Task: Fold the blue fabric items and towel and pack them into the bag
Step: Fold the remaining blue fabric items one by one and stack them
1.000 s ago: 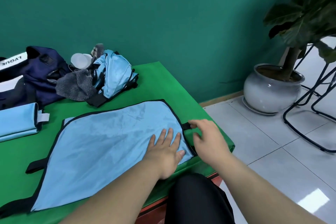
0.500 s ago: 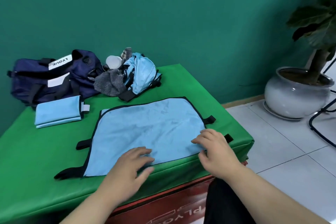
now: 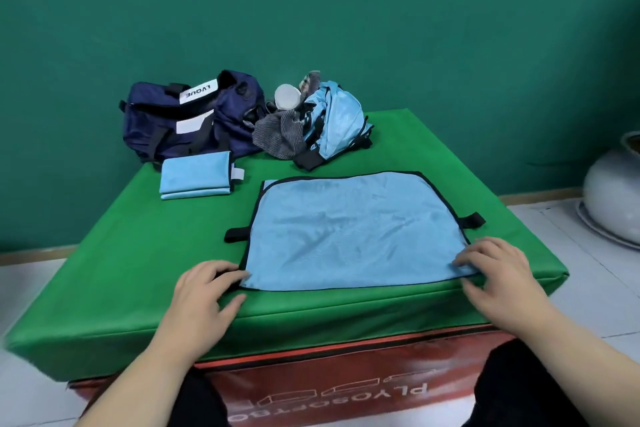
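Note:
A light blue fabric sheet with black trim and black strap tabs lies flat on the green-covered table. My left hand pinches its near left corner, over a black tab. At the near right corner, my right hand pinches the edge between fingers and thumb. A folded blue item lies to the far left of the sheet. Behind it stands the navy bag. A crumpled blue fabric item and a grey striped towel are heaped to the right of the bag.
A white round container sits in the heap at the back. The table stands against a teal wall, on a red box. A pale ceramic pot is on the tiled floor to the right.
My left hand left the middle of the sheet and went to its near left corner. My right hand let go of a side tab and took the near right corner. The view swung left.

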